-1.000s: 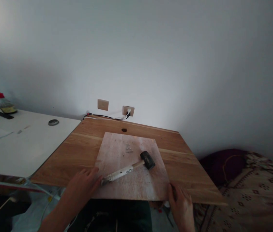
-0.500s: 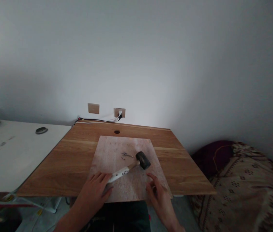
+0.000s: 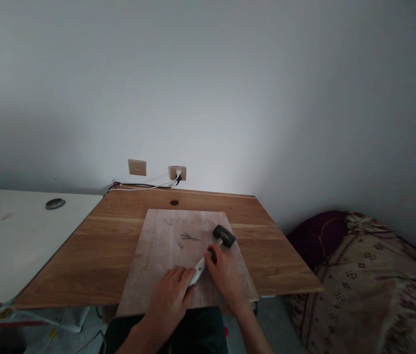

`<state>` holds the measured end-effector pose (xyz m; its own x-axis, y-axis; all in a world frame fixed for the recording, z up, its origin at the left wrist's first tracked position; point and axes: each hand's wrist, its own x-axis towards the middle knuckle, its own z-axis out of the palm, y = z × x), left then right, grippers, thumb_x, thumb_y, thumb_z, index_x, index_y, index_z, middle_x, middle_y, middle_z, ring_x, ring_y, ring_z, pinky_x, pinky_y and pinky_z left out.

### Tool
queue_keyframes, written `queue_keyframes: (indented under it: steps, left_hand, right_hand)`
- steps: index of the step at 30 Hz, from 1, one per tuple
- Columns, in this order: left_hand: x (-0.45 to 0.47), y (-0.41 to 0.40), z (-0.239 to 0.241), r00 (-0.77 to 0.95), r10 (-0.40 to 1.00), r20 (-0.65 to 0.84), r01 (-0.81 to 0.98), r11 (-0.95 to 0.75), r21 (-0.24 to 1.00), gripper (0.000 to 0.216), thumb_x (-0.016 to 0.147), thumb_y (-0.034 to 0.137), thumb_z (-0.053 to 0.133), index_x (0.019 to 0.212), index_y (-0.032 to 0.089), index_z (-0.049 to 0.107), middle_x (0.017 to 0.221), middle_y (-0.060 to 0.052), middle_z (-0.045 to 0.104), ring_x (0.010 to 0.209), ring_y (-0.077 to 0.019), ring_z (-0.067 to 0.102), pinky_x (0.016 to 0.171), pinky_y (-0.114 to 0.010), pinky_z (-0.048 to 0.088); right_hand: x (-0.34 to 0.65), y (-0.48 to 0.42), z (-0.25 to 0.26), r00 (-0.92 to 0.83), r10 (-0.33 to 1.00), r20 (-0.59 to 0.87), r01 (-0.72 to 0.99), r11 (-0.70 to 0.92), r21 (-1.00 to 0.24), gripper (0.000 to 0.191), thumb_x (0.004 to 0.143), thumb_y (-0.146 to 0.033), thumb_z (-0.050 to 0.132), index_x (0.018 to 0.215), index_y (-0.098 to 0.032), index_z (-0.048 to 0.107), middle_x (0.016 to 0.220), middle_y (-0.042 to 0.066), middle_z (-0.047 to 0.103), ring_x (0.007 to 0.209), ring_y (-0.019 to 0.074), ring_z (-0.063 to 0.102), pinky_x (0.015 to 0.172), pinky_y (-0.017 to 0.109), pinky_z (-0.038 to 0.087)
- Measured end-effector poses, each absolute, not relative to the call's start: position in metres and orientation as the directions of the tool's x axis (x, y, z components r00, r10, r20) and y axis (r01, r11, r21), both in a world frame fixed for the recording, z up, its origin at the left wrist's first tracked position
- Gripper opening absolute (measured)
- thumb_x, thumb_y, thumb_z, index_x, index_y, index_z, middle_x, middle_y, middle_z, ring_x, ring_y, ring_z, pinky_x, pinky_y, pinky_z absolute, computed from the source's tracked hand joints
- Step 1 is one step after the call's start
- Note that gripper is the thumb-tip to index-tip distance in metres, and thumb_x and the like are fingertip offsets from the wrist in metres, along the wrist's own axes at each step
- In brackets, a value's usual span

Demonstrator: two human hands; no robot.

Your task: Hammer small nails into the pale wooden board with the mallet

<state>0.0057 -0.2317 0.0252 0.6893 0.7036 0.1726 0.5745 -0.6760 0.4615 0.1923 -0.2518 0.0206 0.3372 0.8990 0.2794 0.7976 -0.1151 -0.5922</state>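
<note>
A mallet (image 3: 224,236) with a black head and a white-wrapped handle lies slanted over a pale wooden board (image 3: 156,255). My left hand (image 3: 173,295) is closed around the lower end of the handle. Higher up, close below the head, my right hand (image 3: 222,268) grips the bare part of the handle. Several small metal screws or nails (image 3: 189,237) lie in a loose pile on the board, left of the mallet head; their exact kind is too small to tell.
Under the board is a brown wooden desk (image 3: 93,255) with a round cable hole (image 3: 174,202). A white table (image 3: 27,236) with a dark round lid-like object (image 3: 55,203) adjoins at left. Cables run to a wall socket (image 3: 177,172). A patterned cloth heap (image 3: 359,275) stands at right.
My right hand has moved in and taken hold of the handle near the head. The mallet has turned steeper and shifted right, with my left hand moving right along with it.
</note>
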Motion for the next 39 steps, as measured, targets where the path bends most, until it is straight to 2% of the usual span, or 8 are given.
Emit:
queue_keyframes:
  steps: [5,10,13,16,22,27,33,39]
  left_hand:
    - [-0.014,-0.223,0.019,0.727,0.636,0.259,0.499,-0.748,0.437,0.027,0.097,0.028,0.054,0.122,0.024,0.064,0.114,-0.007,0.072,0.105,-0.0240,0.066,0.093,-0.038,0.052]
    - [-0.088,-0.180,0.006,0.490,0.812,0.316,0.805,-0.561,0.193,0.036,0.097,0.041,0.046,0.116,0.020,0.068,0.131,-0.016,0.067,0.116,-0.0335,0.064,0.099,-0.051,0.050]
    - [-0.116,-0.166,-0.001,0.444,0.859,0.254,0.855,-0.491,0.169,0.043,0.097,0.044,0.041,0.122,0.018,0.066,0.135,-0.016,0.064,0.113,-0.0312,0.067,0.098,-0.047,0.052]
    - [-0.118,-0.167,-0.008,0.444,0.865,0.235,0.850,-0.489,0.195,0.046,0.099,0.043,0.036,0.125,0.018,0.064,0.135,-0.015,0.065,0.112,-0.0280,0.068,0.099,-0.042,0.053]
    - [-0.104,-0.172,0.001,0.475,0.855,0.208,0.856,-0.503,0.114,0.044,0.097,0.039,0.037,0.119,0.016,0.068,0.126,-0.018,0.070,0.113,-0.0326,0.068,0.101,-0.052,0.049]
    - [-0.100,-0.170,0.018,0.475,0.862,0.179,0.868,-0.493,0.069,0.041,0.098,0.035,0.037,0.116,0.017,0.070,0.120,-0.017,0.073,0.109,-0.0326,0.068,0.097,-0.050,0.051]
    - [-0.097,-0.172,0.018,0.465,0.872,0.153,0.883,-0.469,-0.012,0.044,0.099,0.032,0.036,0.119,0.013,0.069,0.123,-0.019,0.071,0.111,-0.0352,0.067,0.097,-0.052,0.049]
    - [-0.097,-0.174,0.018,0.459,0.874,0.161,0.885,-0.465,-0.004,0.043,0.099,0.033,0.037,0.122,0.014,0.068,0.125,-0.018,0.071,0.111,-0.0340,0.067,0.097,-0.051,0.049]
  right_hand:
    - [0.208,-0.265,0.016,0.326,0.862,0.388,0.821,-0.054,-0.569,0.024,0.102,-0.032,0.049,0.118,-0.022,0.063,0.107,0.009,0.075,0.096,0.0257,0.073,0.083,0.037,0.057]
    - [0.219,-0.303,0.011,0.270,0.821,0.502,0.901,-0.032,-0.433,0.024,0.104,-0.035,0.048,0.119,-0.024,0.062,0.112,0.010,0.072,0.106,0.0277,0.069,0.091,0.043,0.056]
    - [0.218,-0.323,0.003,0.196,0.843,0.501,0.926,0.008,-0.377,0.024,0.105,-0.032,0.048,0.124,-0.024,0.060,0.119,0.010,0.071,0.112,0.0273,0.067,0.096,0.045,0.053]
    - [0.213,-0.331,-0.006,0.178,0.827,0.533,0.939,0.019,-0.342,0.024,0.104,-0.031,0.049,0.124,-0.023,0.060,0.122,0.010,0.071,0.115,0.0276,0.065,0.098,0.045,0.051]
    - [0.209,-0.325,-0.014,0.223,0.819,0.529,0.919,0.005,-0.395,0.018,0.104,-0.022,0.048,0.109,-0.023,0.066,0.110,0.008,0.073,0.107,0.0266,0.066,0.091,0.042,0.050]
    - [0.208,-0.323,-0.016,0.254,0.805,0.537,0.911,-0.012,-0.413,0.018,0.103,-0.022,0.048,0.102,-0.023,0.066,0.103,0.007,0.072,0.099,0.0261,0.066,0.087,0.041,0.048]
    - [0.204,-0.324,-0.020,0.228,0.782,0.580,0.940,-0.022,-0.340,0.018,0.102,-0.019,0.048,0.103,-0.025,0.066,0.106,0.007,0.073,0.105,0.0280,0.064,0.090,0.042,0.045]
    - [0.205,-0.324,-0.022,0.221,0.776,0.590,0.942,-0.013,-0.336,0.019,0.100,-0.016,0.047,0.106,-0.023,0.064,0.106,0.008,0.071,0.103,0.0270,0.064,0.090,0.042,0.045]
